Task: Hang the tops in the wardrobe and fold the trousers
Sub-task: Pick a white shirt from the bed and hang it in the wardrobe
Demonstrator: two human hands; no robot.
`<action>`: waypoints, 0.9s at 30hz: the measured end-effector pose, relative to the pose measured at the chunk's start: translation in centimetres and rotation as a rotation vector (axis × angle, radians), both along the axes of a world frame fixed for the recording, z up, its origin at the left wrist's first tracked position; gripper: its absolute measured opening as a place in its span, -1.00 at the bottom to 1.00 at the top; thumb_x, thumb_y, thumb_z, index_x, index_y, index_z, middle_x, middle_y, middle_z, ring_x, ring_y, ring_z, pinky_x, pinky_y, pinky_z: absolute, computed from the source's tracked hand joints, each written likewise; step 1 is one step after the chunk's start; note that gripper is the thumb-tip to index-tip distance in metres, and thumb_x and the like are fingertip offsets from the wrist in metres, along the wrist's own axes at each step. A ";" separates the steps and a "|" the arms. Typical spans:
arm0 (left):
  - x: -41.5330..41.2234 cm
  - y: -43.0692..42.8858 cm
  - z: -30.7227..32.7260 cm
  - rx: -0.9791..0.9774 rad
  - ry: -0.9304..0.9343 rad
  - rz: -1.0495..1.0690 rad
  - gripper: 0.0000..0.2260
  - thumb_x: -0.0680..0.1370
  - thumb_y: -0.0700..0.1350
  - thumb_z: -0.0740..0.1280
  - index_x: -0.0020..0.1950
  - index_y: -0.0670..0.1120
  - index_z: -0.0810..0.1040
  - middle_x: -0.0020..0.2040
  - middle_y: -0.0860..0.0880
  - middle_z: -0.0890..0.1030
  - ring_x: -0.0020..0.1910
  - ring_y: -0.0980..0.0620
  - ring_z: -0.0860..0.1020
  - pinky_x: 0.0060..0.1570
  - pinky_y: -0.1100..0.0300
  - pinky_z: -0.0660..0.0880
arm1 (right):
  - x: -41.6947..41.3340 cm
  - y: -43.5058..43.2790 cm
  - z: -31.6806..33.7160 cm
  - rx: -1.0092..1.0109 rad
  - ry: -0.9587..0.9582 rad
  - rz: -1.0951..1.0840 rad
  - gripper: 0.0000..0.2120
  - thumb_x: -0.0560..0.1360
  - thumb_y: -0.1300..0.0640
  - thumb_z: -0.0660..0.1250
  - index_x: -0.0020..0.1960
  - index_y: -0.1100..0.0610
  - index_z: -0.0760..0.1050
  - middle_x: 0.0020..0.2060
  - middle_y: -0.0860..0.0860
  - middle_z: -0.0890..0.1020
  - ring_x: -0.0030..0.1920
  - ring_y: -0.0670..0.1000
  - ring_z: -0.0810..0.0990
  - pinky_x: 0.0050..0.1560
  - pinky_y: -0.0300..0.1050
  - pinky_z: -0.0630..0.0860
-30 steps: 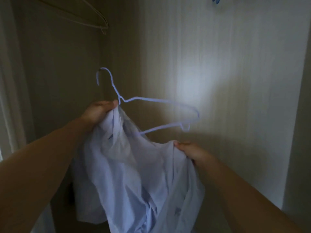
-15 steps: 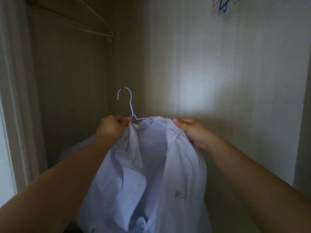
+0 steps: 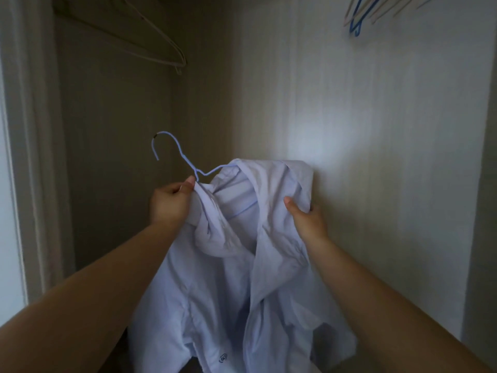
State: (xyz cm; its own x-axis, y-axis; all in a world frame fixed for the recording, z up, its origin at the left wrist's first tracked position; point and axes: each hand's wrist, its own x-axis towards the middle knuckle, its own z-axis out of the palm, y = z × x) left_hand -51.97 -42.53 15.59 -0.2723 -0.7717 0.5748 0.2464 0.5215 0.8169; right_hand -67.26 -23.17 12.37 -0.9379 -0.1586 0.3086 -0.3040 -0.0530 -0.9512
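Observation:
A pale blue collared shirt (image 3: 242, 278) hangs in front of me inside the dim wardrobe, draped over a light blue wire hanger (image 3: 177, 152) whose hook sticks up to the left. My left hand (image 3: 169, 203) pinches the shirt's left shoulder fabric right at the hanger's neck. My right hand (image 3: 306, 219) grips the shirt's right shoulder, where the fabric covers the hanger's right arm. The shirt's front falls open and its lower part is crumpled.
A pale empty hanger (image 3: 161, 47) hangs at the upper left of the wardrobe. Several coloured hangers (image 3: 360, 14) hang at the top right. The wardrobe's back wall (image 3: 363, 157) is close behind the shirt; a door frame (image 3: 29, 157) stands at the left.
The shirt's right shoulder has been pulled up over the hanger's right arm, which was bare one second ago. Both hands rose, then spread the collar wider.

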 end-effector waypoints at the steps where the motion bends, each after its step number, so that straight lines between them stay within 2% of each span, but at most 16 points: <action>1: 0.0 0.1 0.0 0.002 0.003 0.014 -0.78 0.54 -0.02 0.36 -0.04 -0.16 0.67 -0.30 0.01 0.57 -0.09 0.07 0.51 -0.09 0.23 0.38 | 0.2 -0.2 -0.1 0.000 -0.023 0.095 -0.32 0.41 -0.17 0.40 0.37 0.22 0.38 0.26 0.12 0.50 0.25 0.15 0.49 0.11 -0.15 0.41; 5: -0.4 0.7 -0.3 -0.019 -0.026 0.050 -0.73 0.53 0.03 0.35 0.02 -0.15 0.68 -0.08 -0.13 0.66 -0.03 0.02 0.57 -0.01 0.18 0.43 | 1.4 -1.8 -0.5 0.074 0.097 0.221 -0.35 0.31 -0.24 0.45 0.27 0.12 0.49 0.15 0.06 0.60 0.15 0.06 0.57 0.15 -0.08 0.49; 6: -0.6 0.9 -0.4 -0.026 -0.048 0.057 -0.73 0.53 0.06 0.35 0.01 -0.13 0.68 -0.05 -0.13 0.67 -0.01 0.00 0.59 0.00 0.17 0.43 | 1.7 -2.1 -0.5 0.117 0.131 0.202 -0.41 0.29 -0.20 0.47 0.19 0.11 0.53 0.07 0.03 0.63 0.08 0.03 0.59 0.05 -0.13 0.52; 8: -0.9 1.1 -0.4 -0.049 -0.097 0.078 -0.72 0.52 0.10 0.34 -0.03 -0.08 0.69 -0.05 -0.13 0.68 0.01 -0.05 0.60 0.00 0.16 0.45 | 1.8 -2.4 -0.4 0.272 0.185 0.133 -0.71 0.35 -0.04 0.46 -0.07 0.14 0.56 -0.17 0.03 0.61 -0.09 0.05 0.60 -0.21 -0.21 0.48; 9: -0.9 1.0 -0.4 -0.063 -0.118 0.098 -0.71 0.52 0.13 0.33 -0.05 -0.06 0.69 -0.06 -0.13 0.68 0.01 -0.07 0.60 0.01 0.14 0.47 | 1.9 -2.3 0.0 0.352 0.200 0.107 -0.84 0.41 0.05 0.41 -0.18 0.14 0.52 -0.27 0.05 0.56 -0.17 0.08 0.59 -0.25 -0.19 0.46; 10: -0.8 0.7 -0.5 -0.079 -0.134 0.119 -0.69 0.51 0.17 0.32 -0.06 -0.04 0.69 -0.07 -0.13 0.68 0.01 -0.09 0.61 0.01 0.11 0.49 | 1.8 -2.0 0.5 0.378 0.186 0.097 -0.85 0.46 0.09 0.37 -0.22 0.15 0.49 -0.33 0.07 0.53 -0.23 0.11 0.57 -0.25 -0.15 0.44; 12: -0.5 -0.1 -0.5 -0.127 -0.143 0.147 -0.67 0.50 0.20 0.31 -0.09 -0.03 0.69 -0.11 -0.13 0.68 -0.02 -0.12 0.61 0.00 0.06 0.52 | 1.4 -1.0 2.2 0.220 0.092 0.151 -0.82 0.51 0.07 0.34 -0.09 0.20 0.51 -0.33 0.10 0.54 -0.31 0.10 0.55 -0.26 -0.14 0.45; 14: 0.1 -0.6 -0.3 -0.188 -0.146 0.134 -0.63 0.46 0.23 0.30 -0.14 -0.05 0.68 -0.16 -0.12 0.68 -0.06 -0.11 0.62 -0.03 0.04 0.52 | 0.8 0.6 4.5 0.045 0.038 0.175 -0.73 0.50 0.03 0.37 0.02 0.24 0.53 -0.21 0.11 0.59 -0.23 0.05 0.55 -0.21 -0.20 0.47; 17: 0.6 -0.3 -0.1 -0.322 -0.195 0.100 -0.57 0.37 0.29 0.24 -0.22 -0.03 0.66 -0.25 -0.10 0.67 -0.14 -0.05 0.62 -0.09 0.04 0.52 | -0.2 4.0 8.2 0.216 0.109 0.068 -0.71 0.47 -0.03 0.39 -0.19 0.20 0.49 -0.34 0.06 0.51 -0.36 -0.01 0.47 -0.42 -0.30 0.38; 18: 0.6 -0.1 -0.1 -0.365 -0.212 0.084 -0.57 0.35 0.31 0.24 -0.24 -0.02 0.66 -0.27 -0.09 0.67 -0.16 -0.02 0.62 -0.10 0.04 0.52 | -0.3 4.7 9.3 0.254 0.116 0.057 -0.71 0.46 -0.02 0.40 -0.14 0.23 0.52 -0.31 0.08 0.53 -0.34 0.01 0.49 -0.39 -0.29 0.39; 20: 0.4 0.6 -0.1 -0.454 -0.225 0.062 -0.58 0.34 0.31 0.26 -0.22 -0.01 0.69 -0.22 -0.06 0.69 -0.14 0.02 0.63 -0.11 0.09 0.51 | -0.6 5.1 11.2 0.227 0.155 0.032 -0.72 0.46 0.03 0.41 0.00 0.25 0.54 -0.18 0.11 0.56 -0.22 0.07 0.53 -0.21 -0.22 0.43; 22: 0.0 1.6 0.0 -0.538 -0.222 0.073 -0.53 0.34 0.33 0.22 -0.17 -0.01 0.70 -0.16 -0.02 0.69 -0.10 0.00 0.64 -0.13 0.13 0.49 | 0.1 4.6 12.5 0.136 0.195 0.044 -0.82 0.50 0.10 0.37 -0.07 0.23 0.54 -0.20 0.09 0.57 -0.15 0.07 0.54 -0.07 -0.15 0.44; 24: -0.6 2.8 0.4 -0.535 -0.230 0.105 -0.57 0.38 0.33 0.24 -0.12 0.03 0.70 -0.11 -0.01 0.69 -0.04 -0.04 0.63 -0.11 0.14 0.49 | 0.7 3.5 13.1 0.058 0.155 0.287 -0.83 0.56 0.19 0.28 -0.21 0.20 0.49 -0.36 0.06 0.59 -0.28 0.02 0.56 -0.09 -0.14 0.47; 25: -0.8 3.2 0.5 -0.499 -0.237 0.126 -0.63 0.43 0.29 0.29 -0.09 0.04 0.70 -0.07 -0.01 0.69 0.00 -0.05 0.62 -0.09 0.16 0.48 | 1.2 3.2 12.9 0.092 0.113 0.447 -0.79 0.58 0.22 0.23 -0.23 0.20 0.47 -0.41 0.07 0.58 -0.36 -0.01 0.55 -0.17 -0.16 0.49; 26: -1.0 3.5 0.5 -0.448 -0.237 0.139 -0.69 0.47 0.24 0.33 -0.06 0.04 0.70 -0.04 -0.01 0.69 0.03 -0.05 0.61 -0.07 0.18 0.46 | 1.7 3.0 12.5 0.213 0.095 0.541 -0.78 0.59 0.21 0.21 -0.22 0.23 0.46 -0.41 0.10 0.56 -0.39 -0.02 0.53 -0.23 -0.18 0.48; 27: -1.1 3.7 0.6 -0.398 -0.226 0.142 -0.73 0.50 0.18 0.34 -0.05 0.03 0.70 -0.03 -0.02 0.69 0.05 -0.05 0.61 -0.06 0.19 0.45 | 1.9 2.9 12.2 0.434 0.142 0.524 -0.77 0.58 0.17 0.23 -0.22 0.23 0.47 -0.37 0.13 0.53 -0.39 0.00 0.50 -0.28 -0.18 0.46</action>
